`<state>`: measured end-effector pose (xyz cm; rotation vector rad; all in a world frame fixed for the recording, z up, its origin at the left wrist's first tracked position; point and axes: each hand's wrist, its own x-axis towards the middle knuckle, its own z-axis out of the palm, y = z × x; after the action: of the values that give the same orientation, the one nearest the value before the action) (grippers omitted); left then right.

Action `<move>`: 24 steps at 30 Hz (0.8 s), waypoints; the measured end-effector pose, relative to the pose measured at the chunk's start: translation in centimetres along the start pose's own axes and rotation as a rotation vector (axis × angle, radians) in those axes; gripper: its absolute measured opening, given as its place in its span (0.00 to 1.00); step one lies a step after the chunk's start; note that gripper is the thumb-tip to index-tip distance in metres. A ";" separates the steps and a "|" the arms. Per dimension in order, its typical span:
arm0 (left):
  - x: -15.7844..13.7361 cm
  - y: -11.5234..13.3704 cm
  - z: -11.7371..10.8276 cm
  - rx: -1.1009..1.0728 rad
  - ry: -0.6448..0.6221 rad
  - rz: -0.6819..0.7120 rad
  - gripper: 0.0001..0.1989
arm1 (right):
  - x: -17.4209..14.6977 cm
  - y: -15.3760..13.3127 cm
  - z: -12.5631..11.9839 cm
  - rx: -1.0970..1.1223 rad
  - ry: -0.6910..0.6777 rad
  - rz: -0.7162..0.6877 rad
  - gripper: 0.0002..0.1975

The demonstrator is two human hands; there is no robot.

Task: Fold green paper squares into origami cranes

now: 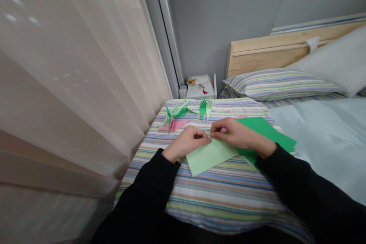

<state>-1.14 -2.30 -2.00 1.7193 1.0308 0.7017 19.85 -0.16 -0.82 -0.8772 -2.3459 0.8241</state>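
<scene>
A light green sheet of paper (210, 155) lies on the striped bedding (217, 194) in front of me. My left hand (187, 142) pinches its far left edge with curled fingers. My right hand (236, 133) presses the same far edge, fingertips meeting the left hand's. A stack of dark green sheets (267, 131) lies under my right wrist, with a pink sheet's corner showing beyond it.
Several folded paper cranes, green (178, 111) and pink (175, 124), stand at the far end of the bedding. A striped pillow (278, 84), a wooden headboard (274, 51) and a white box (200, 85) lie beyond. A curtain (74, 76) hangs on the left.
</scene>
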 end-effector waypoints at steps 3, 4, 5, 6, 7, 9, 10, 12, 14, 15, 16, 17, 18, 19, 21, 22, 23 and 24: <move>0.3 -0.4 -0.1 0.066 0.108 0.035 0.07 | 0.1 0.2 0.1 -0.107 0.025 0.008 0.11; 0.3 -0.6 -0.1 0.090 0.139 0.045 0.07 | 0.1 0.3 0.2 -0.128 0.035 0.002 0.11; 0.4 -0.7 0.0 0.110 0.162 0.055 0.08 | 0.1 0.3 0.3 -0.136 0.042 -0.011 0.10; 0.4 -0.8 0.0 0.123 0.174 0.063 0.09 | 0.1 0.3 0.4 -0.136 0.046 -0.028 0.09; 0.4 -0.9 0.0 0.131 0.177 0.070 0.10 | 0.1 0.3 0.5 -0.133 0.047 -0.048 0.09; 0.5 -1.1 0.0 0.138 0.190 0.082 0.10 | 0.0 0.3 0.6 -0.138 0.057 -0.084 0.08; 0.5 -1.2 0.0 0.141 0.209 0.091 0.09 | 0.0 0.3 0.7 -0.149 0.069 -0.100 0.08; 0.6 -1.2 0.0 0.134 0.264 0.117 0.07 | 0.1 0.4 0.8 -0.171 0.106 -0.123 0.08; 0.6 -1.1 -0.1 0.104 0.313 0.145 0.06 | 0.1 0.4 0.8 -0.178 0.144 -0.137 0.08; 0.7 -1.0 -0.2 0.087 0.327 0.158 0.05 | 0.2 0.4 0.8 -0.176 0.159 -0.143 0.08; 0.7 -0.9 -0.2 0.069 0.337 0.170 0.05 | 0.2 0.4 0.9 -0.168 0.173 -0.150 0.08; 0.7 -0.8 -0.2 0.053 0.342 0.178 0.05 | 0.3 0.4 0.9 -0.157 0.187 -0.159 0.08; 0.7 -0.7 -0.3 0.037 0.347 0.184 0.05 | 0.3 0.4 0.8 -0.145 0.202 -0.169 0.08; 0.7 -0.7 -0.3 0.021 0.349 0.185 0.05 | 0.3 0.5 0.8 -0.132 0.217 -0.178 0.08; 0.8 -0.6 -0.4 -0.015 0.356 0.178 0.05 | 0.3 0.5 0.5 -0.109 0.249 -0.185 0.08; 0.8 -0.6 -0.5 -0.036 0.364 0.172 0.05 | 0.3 0.6 0.4 -0.101 0.268 -0.182 0.08; 0.8 -0.6 -0.5 -0.057 0.375 0.166 0.06 | 0.2 0.6 0.2 -0.096 0.289 -0.173 0.09; 0.8 -0.6 -0.6 -0.077 0.387 0.159 0.06 | 0.2 0.6 0.0 -0.090 0.313 -0.160 0.09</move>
<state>-1.40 -1.26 -2.34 1.6467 1.1163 1.1957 19.93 0.35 -1.19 -0.7793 -2.1554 0.4804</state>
